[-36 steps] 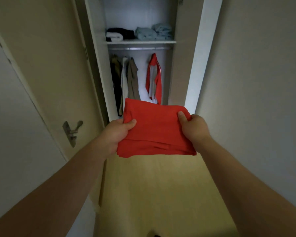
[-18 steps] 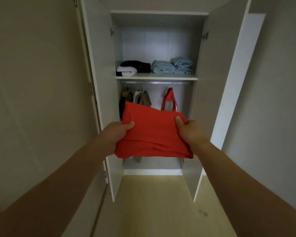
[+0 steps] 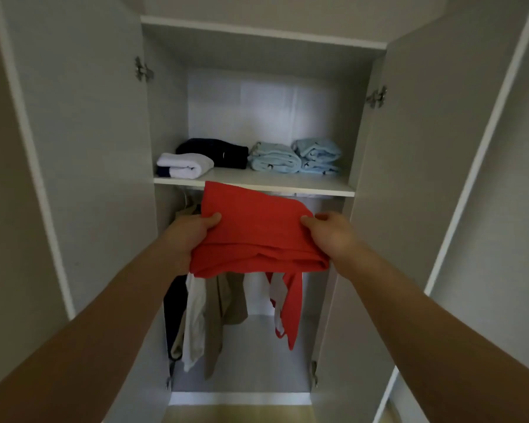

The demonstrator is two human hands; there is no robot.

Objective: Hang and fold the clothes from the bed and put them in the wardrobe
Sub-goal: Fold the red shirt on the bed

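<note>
Each thumb lies flat on top of the cloth, and the other fingers are tucked out of sight beneath it, so the left hand (image 3: 193, 238) and right hand (image 3: 330, 236) each pinch one side of the folded red garment (image 3: 257, 236). The garment is held up in front of the open wardrobe (image 3: 83, 148), its far edge just at the front lip of the shelf (image 3: 318, 188) and not yet resting on it. The near edge shows several loose layers sagging between the hands. On the shelf sit a white rolled piece (image 3: 184, 167), a dark folded garment (image 3: 219, 151) and two light blue folded piles (image 3: 274, 161), leaving only a bare strip along the front. Below hang beige and white clothes (image 3: 223, 303) and a red-and-white top (image 3: 287, 303). The likely trouble is that the leading edge catches under the shelf lip and the fold peels open. A hard push could also shove the blue piles back or crumple them. Set too shallow, the bundle may overhang and slide down onto the hung clothes.
</note>
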